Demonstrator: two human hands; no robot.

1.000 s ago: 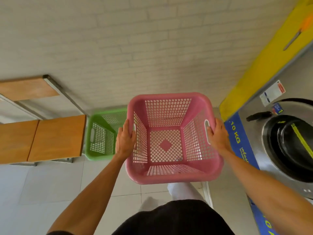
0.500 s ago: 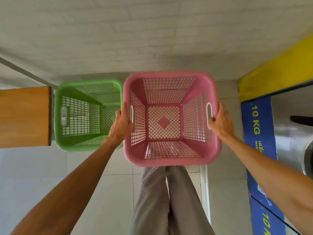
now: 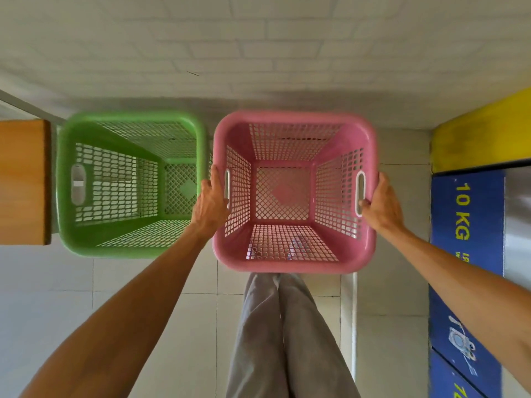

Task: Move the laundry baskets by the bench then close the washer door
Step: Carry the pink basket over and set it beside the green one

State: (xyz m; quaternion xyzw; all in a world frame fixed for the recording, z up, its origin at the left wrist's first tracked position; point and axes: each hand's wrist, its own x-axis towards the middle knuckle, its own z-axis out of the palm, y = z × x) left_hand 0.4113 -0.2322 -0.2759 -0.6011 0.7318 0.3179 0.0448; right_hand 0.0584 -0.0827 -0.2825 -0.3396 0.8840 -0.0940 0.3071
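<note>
Head view, only 1 cam: vs 1 s ago the pink basket [image 3: 294,193] has come down and fwd; it was held up near the washer w/ the drum in shot, now it sits just beside the green basket [image 3: 130,183], rims near-touching, both against the brick wall [image 3: 258,47]; washer drum is out of frame, only the blue 10 KG panel [image 3: 467,225] shows at right. Can't tell if pink is fully on the floor [image 3: 143,297] or a hair above it.

Left hand [image 3: 209,206] clenched on pink's left rim by the handle slot; right hand [image 3: 379,205] clenched on right rim, fingers [image 3: 362,203] hooked thru the slot. Nothing released yet.

Judgement: basket step ~done, both baskets by the bench; wood tabletop [image 3: 24,182] is just left of green. Left: let go, turn, shut washer door.

Materials: both baskets moulded plastic, square w/ rounded corners, lattice walls + base w/ solid diamond centre, empty, prob light and a bit flexy; tabletop smooth varnished wood; floor glossy pale tile; wall painted brick.
</note>
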